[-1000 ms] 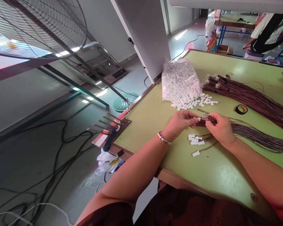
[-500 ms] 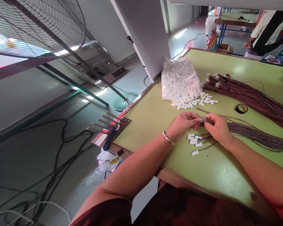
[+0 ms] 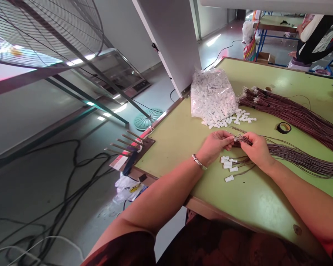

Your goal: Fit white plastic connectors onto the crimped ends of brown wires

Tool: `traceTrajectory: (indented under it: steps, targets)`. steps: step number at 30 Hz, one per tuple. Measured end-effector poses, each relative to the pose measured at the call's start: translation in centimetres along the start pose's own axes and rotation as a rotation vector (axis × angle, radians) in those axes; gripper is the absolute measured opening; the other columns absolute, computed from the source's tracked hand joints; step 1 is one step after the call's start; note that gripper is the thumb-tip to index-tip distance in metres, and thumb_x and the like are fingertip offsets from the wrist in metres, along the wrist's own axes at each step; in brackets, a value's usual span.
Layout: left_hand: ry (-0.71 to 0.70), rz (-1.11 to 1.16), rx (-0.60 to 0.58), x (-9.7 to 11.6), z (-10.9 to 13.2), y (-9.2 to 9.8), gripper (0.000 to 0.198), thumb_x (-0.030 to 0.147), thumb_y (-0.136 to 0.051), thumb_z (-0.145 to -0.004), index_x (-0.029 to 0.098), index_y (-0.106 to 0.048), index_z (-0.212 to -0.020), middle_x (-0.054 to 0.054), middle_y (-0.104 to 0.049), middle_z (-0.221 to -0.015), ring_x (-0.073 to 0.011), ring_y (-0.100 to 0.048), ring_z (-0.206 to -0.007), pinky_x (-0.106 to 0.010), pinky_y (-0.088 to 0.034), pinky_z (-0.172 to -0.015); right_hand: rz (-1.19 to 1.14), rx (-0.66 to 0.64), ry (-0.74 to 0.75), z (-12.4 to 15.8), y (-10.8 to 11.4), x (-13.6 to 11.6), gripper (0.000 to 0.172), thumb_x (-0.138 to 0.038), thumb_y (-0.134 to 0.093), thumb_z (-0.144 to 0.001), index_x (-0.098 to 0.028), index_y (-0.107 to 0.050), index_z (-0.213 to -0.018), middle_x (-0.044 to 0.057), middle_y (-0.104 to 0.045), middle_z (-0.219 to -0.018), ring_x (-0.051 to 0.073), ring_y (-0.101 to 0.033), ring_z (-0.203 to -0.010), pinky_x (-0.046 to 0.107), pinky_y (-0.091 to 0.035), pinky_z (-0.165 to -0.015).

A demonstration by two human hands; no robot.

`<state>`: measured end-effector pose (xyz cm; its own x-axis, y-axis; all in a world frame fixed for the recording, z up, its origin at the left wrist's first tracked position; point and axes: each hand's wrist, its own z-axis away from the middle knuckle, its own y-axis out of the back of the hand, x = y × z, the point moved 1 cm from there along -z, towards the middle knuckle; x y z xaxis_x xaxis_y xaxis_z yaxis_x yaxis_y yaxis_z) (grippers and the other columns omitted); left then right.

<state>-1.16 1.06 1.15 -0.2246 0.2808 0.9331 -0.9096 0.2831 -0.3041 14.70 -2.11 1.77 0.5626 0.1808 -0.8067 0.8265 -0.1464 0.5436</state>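
My left hand (image 3: 215,145) pinches a small white connector (image 3: 234,139) at the tips of a bundle of brown wires (image 3: 299,159). My right hand (image 3: 255,148) is closed round that bundle near its end, fingertips almost meeting those of my left hand. Just below my hands lie several wires fitted with white connectors (image 3: 228,165) on the green table (image 3: 177,136). Loose white connectors (image 3: 233,120) spill from a clear plastic bag (image 3: 212,94) further back.
A bigger bundle of brown wires (image 3: 294,112) lies behind, with a dark tape roll (image 3: 283,128) and a small tape roll (image 3: 268,89). A peg rack (image 3: 127,144) sticks out at the table's left corner. A large fan (image 3: 41,33) stands left. Another person (image 3: 313,33) works at the far right.
My hands have drawn slightly closer together over the wire tips and shifted a little up in view. The camera moved slightly.
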Motion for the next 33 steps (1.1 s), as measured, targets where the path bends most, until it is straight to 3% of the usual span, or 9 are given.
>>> traceTrajectory:
  steps: [6, 12, 19, 21, 26, 30, 33]
  targets:
    - [-0.032, -0.105, -0.066, 0.1, -0.1, 0.2, 0.023, 0.023, -0.079, -0.063, 0.011, -0.06, -0.069, -0.002, -0.065, -0.059, -0.0062, -0.055, -0.046, -0.019, -0.046, -0.047, -0.003, -0.025, -0.015, 0.0, -0.1, 0.0, 0.006, -0.022, -0.052, -0.067, -0.019, -0.054, -0.063, -0.003, -0.056, -0.056, 0.011, -0.046, -0.052, 0.023, -0.036, -0.052]
    - [-0.125, -0.215, -0.024, -0.2, 0.2, -0.4, 0.018, 0.018, -0.076, -0.065, 0.012, -0.06, -0.066, 0.0, -0.064, -0.06, -0.0056, -0.054, -0.046, -0.019, -0.047, -0.049, -0.015, -0.033, -0.04, 0.0, -0.3, 0.3, 0.007, -0.023, -0.051, -0.068, -0.018, -0.054, -0.064, -0.003, -0.055, -0.057, 0.012, -0.047, -0.055, 0.024, -0.036, -0.053]
    - [-0.089, -0.016, 0.008, -0.3, 0.3, -0.8, 0.023, 0.02, -0.077, -0.065, 0.013, -0.056, -0.068, 0.002, -0.063, -0.056, -0.0054, -0.053, -0.044, -0.018, -0.045, -0.046, -0.057, -0.046, -0.036, -0.1, -0.1, 0.3, 0.013, -0.027, -0.053, -0.073, -0.019, -0.052, -0.063, -0.003, -0.054, -0.058, 0.011, -0.046, -0.054, 0.023, -0.037, -0.052]
    - [-0.012, 0.037, 0.004, -0.2, 0.2, -0.6, 0.022, 0.02, -0.076, -0.067, 0.012, -0.056, -0.069, 0.001, -0.063, -0.057, -0.005, -0.053, -0.043, -0.017, -0.044, -0.045, 0.036, 0.001, 0.056, -0.1, 0.1, 0.3, 0.011, -0.026, -0.052, -0.077, -0.018, -0.057, -0.071, -0.001, -0.058, -0.062, 0.013, -0.049, -0.057, 0.024, -0.04, -0.056]
    - [0.123, 0.135, 0.021, 0.0, -0.2, 0.1, 0.016, 0.014, -0.073, -0.07, 0.01, -0.057, -0.067, 0.0, -0.061, -0.054, -0.0036, -0.052, -0.043, -0.015, -0.042, -0.045, 0.455, 0.035, 0.46, 0.0, 0.3, 0.3, 0.02, -0.021, -0.046, -0.085, -0.019, -0.065, -0.089, 0.006, -0.064, -0.076, 0.018, -0.057, -0.072, 0.028, -0.042, -0.066]
    - [0.117, 0.144, -0.004, 0.1, -0.2, 0.2, 0.016, 0.015, -0.073, -0.069, 0.01, -0.058, -0.067, 0.0, -0.061, -0.054, -0.004, -0.052, -0.044, -0.015, -0.042, -0.045, 0.629, 0.039, 0.563, 0.1, 0.4, 0.4, 0.025, -0.017, -0.043, -0.088, -0.018, -0.066, -0.097, 0.006, -0.063, -0.077, 0.017, -0.056, -0.071, 0.027, -0.041, -0.065]
    - [0.11, 0.142, -0.009, 0.3, 0.0, 0.1, 0.018, 0.017, -0.074, -0.069, 0.01, -0.058, -0.067, 0.0, -0.061, -0.054, -0.004, -0.052, -0.043, -0.015, -0.042, -0.044, 0.69, 0.039, 0.597, 0.1, 0.5, 0.3, 0.025, -0.017, -0.041, -0.089, -0.018, -0.066, -0.089, 0.006, -0.061, -0.072, 0.016, -0.054, -0.067, 0.027, -0.037, -0.06]
